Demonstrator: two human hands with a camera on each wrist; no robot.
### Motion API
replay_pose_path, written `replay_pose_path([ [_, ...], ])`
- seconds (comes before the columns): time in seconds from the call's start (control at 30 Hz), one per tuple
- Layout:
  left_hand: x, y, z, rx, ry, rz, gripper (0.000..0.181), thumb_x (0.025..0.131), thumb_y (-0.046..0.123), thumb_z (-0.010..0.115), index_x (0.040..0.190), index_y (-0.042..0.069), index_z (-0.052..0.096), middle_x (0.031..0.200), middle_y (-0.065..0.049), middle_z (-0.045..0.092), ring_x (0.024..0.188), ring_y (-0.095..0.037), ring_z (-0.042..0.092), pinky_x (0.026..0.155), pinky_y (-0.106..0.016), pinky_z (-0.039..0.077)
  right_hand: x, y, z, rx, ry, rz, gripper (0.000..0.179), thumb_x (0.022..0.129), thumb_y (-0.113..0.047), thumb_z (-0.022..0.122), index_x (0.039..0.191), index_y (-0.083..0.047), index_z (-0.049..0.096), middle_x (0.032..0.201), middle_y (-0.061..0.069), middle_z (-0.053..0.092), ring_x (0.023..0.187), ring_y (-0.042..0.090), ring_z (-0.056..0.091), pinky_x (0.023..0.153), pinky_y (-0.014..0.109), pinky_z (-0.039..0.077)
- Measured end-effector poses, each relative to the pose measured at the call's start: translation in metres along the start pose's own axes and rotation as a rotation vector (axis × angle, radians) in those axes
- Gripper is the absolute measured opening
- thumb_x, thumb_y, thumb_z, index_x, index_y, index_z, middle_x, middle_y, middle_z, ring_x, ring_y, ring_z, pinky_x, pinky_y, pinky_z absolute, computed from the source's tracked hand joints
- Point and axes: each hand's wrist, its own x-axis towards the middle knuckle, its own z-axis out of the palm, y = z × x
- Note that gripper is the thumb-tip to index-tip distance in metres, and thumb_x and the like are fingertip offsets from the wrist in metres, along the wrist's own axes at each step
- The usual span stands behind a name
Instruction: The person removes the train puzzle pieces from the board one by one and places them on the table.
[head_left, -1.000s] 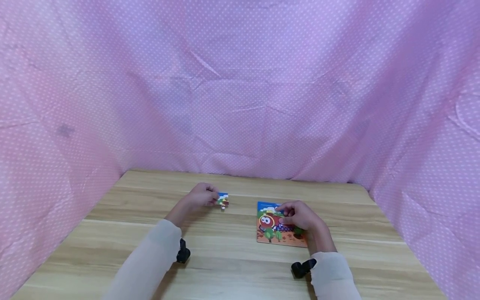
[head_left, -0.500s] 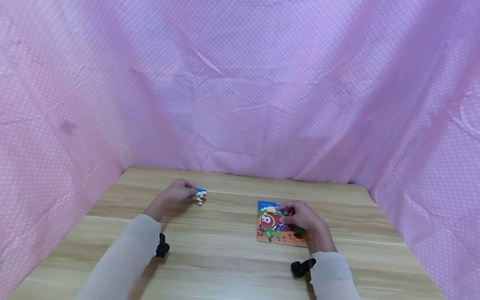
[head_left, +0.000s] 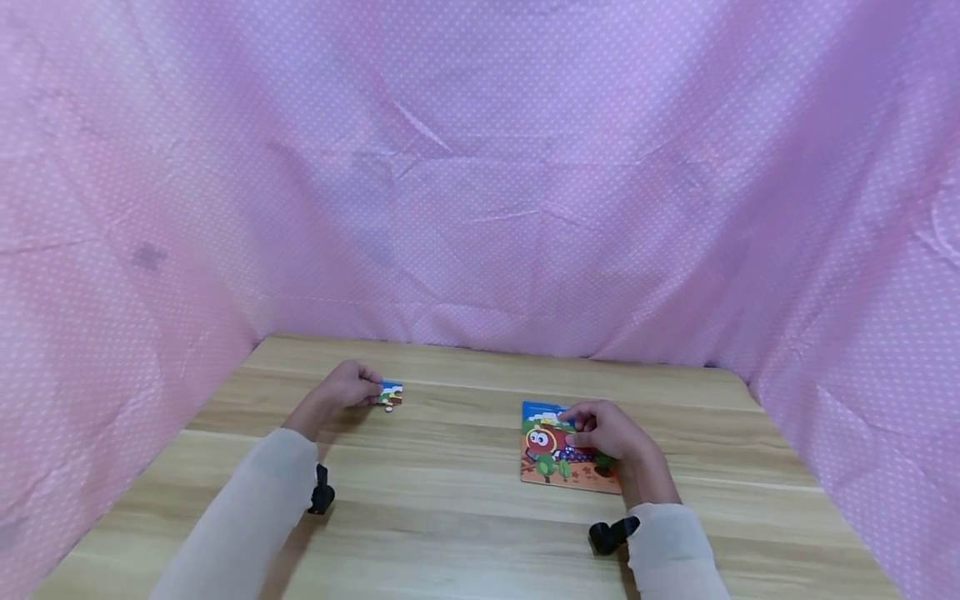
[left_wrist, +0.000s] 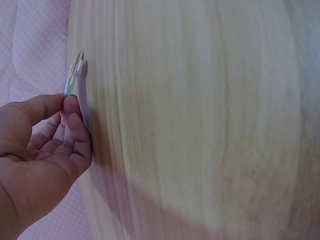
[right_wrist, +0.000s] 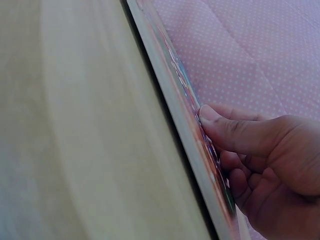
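My left hand (head_left: 347, 387) pinches a small jigsaw puzzle piece (head_left: 391, 393) printed in blue, white and green, toward the back left of the table. In the left wrist view the piece (left_wrist: 75, 74) appears edge-on between thumb and index finger, close to the tabletop. On the right lies a square jigsaw puzzle (head_left: 544, 467) with a red, goggle-eyed cartoon character, green trees and an orange ground. My right hand (head_left: 606, 432) rests on it with bent fingers and covers its upper right part. The thumb (right_wrist: 212, 120) touches the picture surface in the right wrist view.
The wood-grain table (head_left: 450, 508) extends around both hands. A pink curtain (head_left: 480, 200) with white dots rises behind its back edge and along both sides. A black wrist camera (head_left: 321, 492) sits on the left sleeve and another camera (head_left: 611, 535) on the right.
The left hand has moved left with the puzzle piece, away from the puzzle, slowing in the last half second. The right hand stays at the same place on the puzzle.
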Motion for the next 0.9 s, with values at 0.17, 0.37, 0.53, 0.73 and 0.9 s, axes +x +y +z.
replay_pose_path([
  [0.17,0.0036,-0.0006,0.0009,0.007,0.003,-0.012,0.013,0.1,-0.003,0.058,0.11,-0.008,0.064,0.096,-0.014,0.066,0.079,-0.017,0.059,0.068,-0.026,0.052,-0.0016,-0.0002,-0.0009,-0.008,0.004,0.012,0.026,0.09,-0.003,0.077,0.115,-0.009,0.076,0.096,0.009,0.058,0.086,0.024,0.049,0.072,0.033,0.045],
  [0.37,0.0044,-0.0044,-0.0006,0.034,-0.003,0.002,0.013,0.099,-0.003,0.06,0.109,-0.009,0.064,0.092,-0.012,0.065,0.078,-0.018,0.059,0.068,-0.026,0.051,-0.0007,0.0001,0.0006,-0.001,0.0,0.0,0.026,0.091,0.0,0.075,0.115,-0.009,0.076,0.096,0.01,0.058,0.085,0.024,0.049,0.072,0.035,0.045],
  [0.53,0.0056,-0.0059,-0.0012,0.056,0.016,0.007,0.013,0.099,-0.001,0.061,0.108,-0.007,0.067,0.095,-0.012,0.066,0.08,-0.017,0.059,0.069,-0.026,0.051,0.0004,-0.0004,0.0009,0.002,0.005,0.01,0.026,0.091,0.0,0.075,0.115,-0.009,0.076,0.096,0.009,0.057,0.086,0.023,0.049,0.072,0.034,0.045],
  [0.73,0.0054,-0.0047,-0.0004,0.028,0.001,-0.01,0.016,0.1,-0.002,0.057,0.112,-0.008,0.066,0.101,-0.014,0.067,0.081,-0.017,0.059,0.07,-0.026,0.052,0.0004,-0.0011,-0.0002,-0.015,0.008,0.01,0.025,0.091,-0.002,0.075,0.116,-0.01,0.076,0.096,0.008,0.058,0.085,0.023,0.049,0.072,0.034,0.044],
  [0.9,0.0026,-0.0043,-0.0024,0.036,-0.01,0.003,0.018,0.101,-0.001,0.057,0.114,-0.01,0.065,0.097,-0.014,0.067,0.082,-0.018,0.06,0.069,-0.026,0.051,0.0,-0.0009,-0.0003,-0.009,0.007,0.012,0.025,0.091,-0.001,0.075,0.115,-0.009,0.076,0.095,0.009,0.057,0.085,0.024,0.049,0.073,0.034,0.044],
])
